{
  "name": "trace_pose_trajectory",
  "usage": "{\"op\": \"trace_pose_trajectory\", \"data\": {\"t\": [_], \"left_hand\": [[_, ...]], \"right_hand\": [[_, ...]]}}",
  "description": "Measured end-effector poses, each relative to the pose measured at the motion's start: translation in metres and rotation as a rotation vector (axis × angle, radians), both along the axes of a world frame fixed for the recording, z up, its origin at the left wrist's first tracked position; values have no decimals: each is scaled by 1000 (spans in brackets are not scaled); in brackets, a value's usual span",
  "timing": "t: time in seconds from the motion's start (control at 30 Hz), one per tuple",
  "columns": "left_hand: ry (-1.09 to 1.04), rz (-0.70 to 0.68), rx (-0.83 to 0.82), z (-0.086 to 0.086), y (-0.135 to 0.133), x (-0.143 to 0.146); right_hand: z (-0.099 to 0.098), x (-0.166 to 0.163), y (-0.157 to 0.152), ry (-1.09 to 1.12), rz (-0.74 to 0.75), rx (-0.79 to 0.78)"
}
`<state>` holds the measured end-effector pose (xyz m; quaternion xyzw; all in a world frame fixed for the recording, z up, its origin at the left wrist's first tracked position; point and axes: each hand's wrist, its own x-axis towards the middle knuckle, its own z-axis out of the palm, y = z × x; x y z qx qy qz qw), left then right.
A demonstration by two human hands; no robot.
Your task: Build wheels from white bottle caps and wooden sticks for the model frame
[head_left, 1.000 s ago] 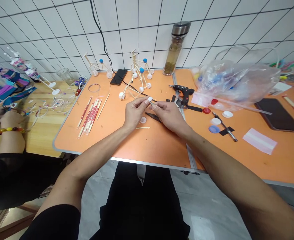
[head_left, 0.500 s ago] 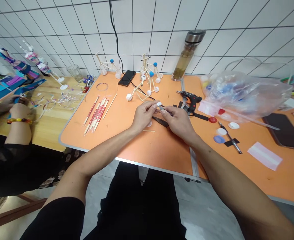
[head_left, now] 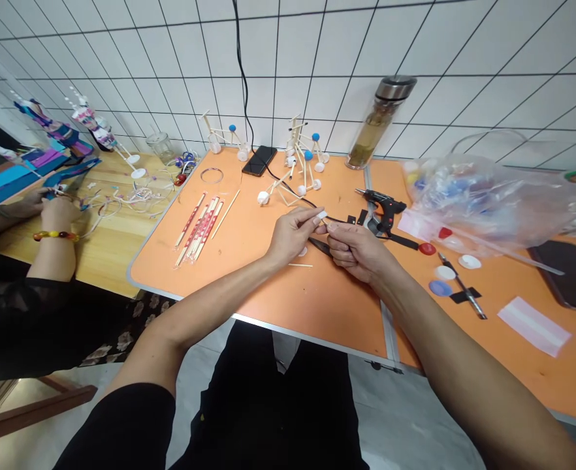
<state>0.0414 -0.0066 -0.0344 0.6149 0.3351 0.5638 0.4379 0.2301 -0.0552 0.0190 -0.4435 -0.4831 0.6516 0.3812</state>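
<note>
Over the orange table, my left hand [head_left: 295, 236] is closed in a pinch on a small white piece [head_left: 322, 215] that sticks out past the fingertips. My right hand [head_left: 354, 247] is closed beside it, its fingertips nearly meeting the left ones; whatever lies inside the curled fingers is hidden. A dark, tapered tool [head_left: 320, 245] shows partly below the right hand. On the table under my hands lie a short thin stick [head_left: 300, 265] and a white disc [head_left: 303, 251], partly covered by the left hand.
Stick models with blue balls [head_left: 308, 155] stand behind my hands. A black glue gun [head_left: 386, 207] lies to the right, near a plastic bag [head_left: 498, 196] and a tall flask [head_left: 381, 124]. Wrapped chopsticks [head_left: 202, 228] lie left. Another person's hands [head_left: 55, 205] work at the wooden table.
A grey flat tool between the right fingers has gone from sight, and the right hand has curled more tightly. The left hand still pinches the white piece. The whole view has shifted slightly.
</note>
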Motion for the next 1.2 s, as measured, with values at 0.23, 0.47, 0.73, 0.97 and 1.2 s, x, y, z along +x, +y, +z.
{"op": "trace_pose_trajectory", "data": {"t": [0.23,0.47,0.73,0.97,1.2], "left_hand": [[-34,29,-130,-8,-2,7],[12,57,55,3,-8,2],[-2,61,32,4,-10,3],[67,10,-46,3,-6,2],[33,-261,-156,9,10,-15]], "right_hand": [[-4,-18,-17,-1081,-298,693],[12,3,0,-51,95,-44],[0,-9,-10,-494,-140,338],[-1,-10,-12,-930,-194,608],[8,14,0,-11,33,-39]]}}
